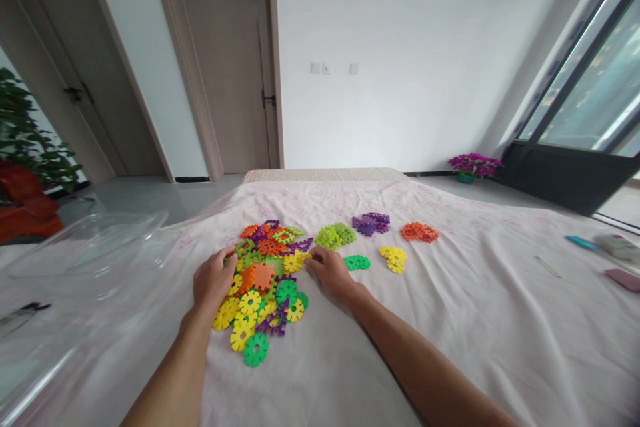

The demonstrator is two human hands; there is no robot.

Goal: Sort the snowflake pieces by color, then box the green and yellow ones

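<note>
By the right grip (327, 270), a yellow disc (306, 255) seems to be pinched at its edge. The left grip (215, 277) is laid against the pile (261, 275), fingers bent; whether anything is held by it cannot be told. The pile is spread between the 2 grips on the cloth (320, 363). Its pieces are judged to be light, stiff, slightly slippery plastic, not easily broken. Discs are best taken by the notched rim, squares by 2 opposite edges. Farther right, 5 groups are set out: lime squares (335, 235), purple pieces (371, 223), orange pieces (419, 232), green discs (357, 262) and yellow discs (393, 257). No brand, label or writing can be read; marks on the white item (619, 247) are too small.
</note>
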